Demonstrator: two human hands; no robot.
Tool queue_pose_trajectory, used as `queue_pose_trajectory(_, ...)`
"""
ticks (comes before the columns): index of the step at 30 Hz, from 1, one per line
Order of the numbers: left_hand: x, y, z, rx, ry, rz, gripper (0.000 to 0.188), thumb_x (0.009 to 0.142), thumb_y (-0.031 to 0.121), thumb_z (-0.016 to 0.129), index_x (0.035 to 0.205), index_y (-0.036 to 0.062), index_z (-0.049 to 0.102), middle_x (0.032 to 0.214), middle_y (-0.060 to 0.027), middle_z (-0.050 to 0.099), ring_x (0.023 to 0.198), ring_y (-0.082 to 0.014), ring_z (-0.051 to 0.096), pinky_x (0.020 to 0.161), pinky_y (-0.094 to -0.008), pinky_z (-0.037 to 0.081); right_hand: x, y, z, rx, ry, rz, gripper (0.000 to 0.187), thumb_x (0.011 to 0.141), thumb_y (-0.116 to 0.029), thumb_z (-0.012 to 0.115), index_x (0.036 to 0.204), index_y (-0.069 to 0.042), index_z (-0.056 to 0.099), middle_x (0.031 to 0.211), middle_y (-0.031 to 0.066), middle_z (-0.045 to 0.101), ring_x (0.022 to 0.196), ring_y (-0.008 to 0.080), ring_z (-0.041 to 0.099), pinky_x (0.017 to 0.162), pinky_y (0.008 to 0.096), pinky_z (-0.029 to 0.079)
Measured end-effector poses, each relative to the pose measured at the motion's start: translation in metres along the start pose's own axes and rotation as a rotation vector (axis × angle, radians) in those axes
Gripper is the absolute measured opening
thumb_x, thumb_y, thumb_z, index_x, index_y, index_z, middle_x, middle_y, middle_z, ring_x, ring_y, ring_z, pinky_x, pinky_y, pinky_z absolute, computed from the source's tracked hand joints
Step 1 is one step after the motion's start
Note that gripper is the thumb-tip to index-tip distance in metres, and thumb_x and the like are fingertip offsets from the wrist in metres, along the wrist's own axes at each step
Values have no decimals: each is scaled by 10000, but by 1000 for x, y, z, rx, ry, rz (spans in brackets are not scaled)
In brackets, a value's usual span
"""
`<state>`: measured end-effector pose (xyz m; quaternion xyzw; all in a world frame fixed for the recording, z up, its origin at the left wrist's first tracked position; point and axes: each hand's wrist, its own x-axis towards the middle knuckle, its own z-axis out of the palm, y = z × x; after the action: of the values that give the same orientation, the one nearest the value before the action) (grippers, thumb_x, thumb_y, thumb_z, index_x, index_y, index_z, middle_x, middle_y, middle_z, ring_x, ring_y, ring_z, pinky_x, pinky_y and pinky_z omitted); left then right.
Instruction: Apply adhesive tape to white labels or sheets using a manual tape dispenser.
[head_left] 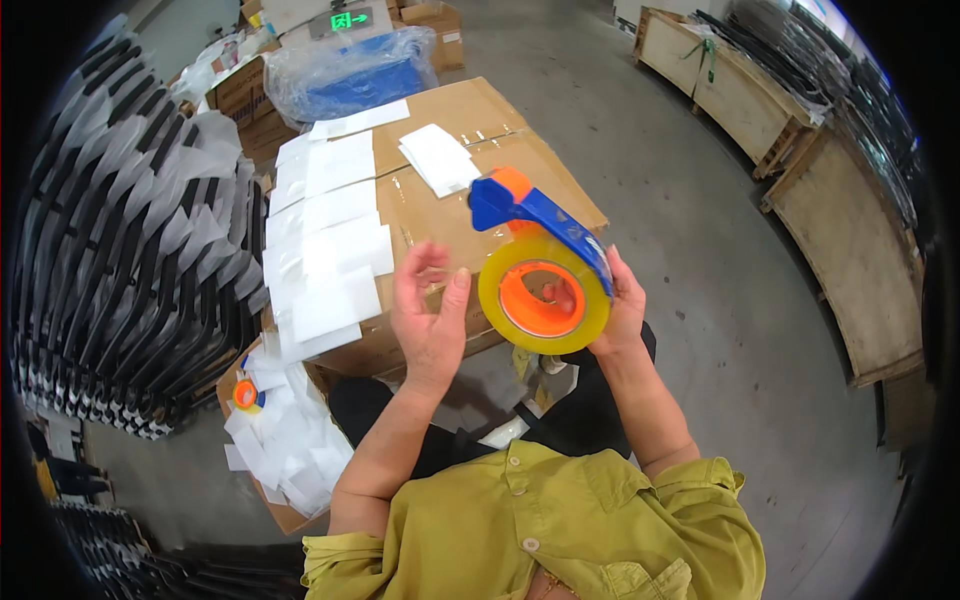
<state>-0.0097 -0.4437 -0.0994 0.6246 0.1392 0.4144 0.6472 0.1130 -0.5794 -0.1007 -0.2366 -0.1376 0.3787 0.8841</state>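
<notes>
A blue and orange tape dispenser point(562, 225) with a thick roll of yellowish clear tape point(500, 300) is held up over the near edge of a large cardboard box point(440, 220). My right hand point(625, 305) grips it from the right side, one fingertip showing through the orange hub. Just left of the roll, my left hand point(432, 318) is raised with its fingers curled and its thumb up; whether a tape end is between them is not clear. White foam sheets point(330, 245) lie in overlapping rows along the box's left side. A small stack of white sheets point(440, 158) rests farther back.
At lower left an open carton point(290, 515) holds many loose white sheets and another tape roll point(246, 394). Black curved frames with wrapping point(130, 240) stand tightly stacked on the left. Wooden crates point(850, 240) line the right. A plastic-wrapped blue bundle point(350, 85) sits behind the box.
</notes>
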Motion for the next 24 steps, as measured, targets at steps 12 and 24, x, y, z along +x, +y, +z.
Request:
queue_pose_trajectory(12, -15, -10, -28, 157, -472, -192, 423, 700, -2, 665, 1105, 52, 557, 981, -45, 606, 885, -118, 565, 808, -265, 449, -30, 1, -14, -353, -560, 523, 532, 685, -88, 705, 1150, 53, 489, 1063, 94, 593, 971, 160, 563, 874, 301, 428)
queue_pose_trajectory(24, -35, -7, -68, 264, -568, -322, 468, 717, -12, 656, 1155, 34, 498, 1128, -56, 514, 985, -144, 528, 849, -263, 428, -79, 24, -34, -672, -420, 466, 463, 787, -162, 661, 1157, 28, 458, 1007, 48, 565, 888, 90, 516, 796, 248, 423)
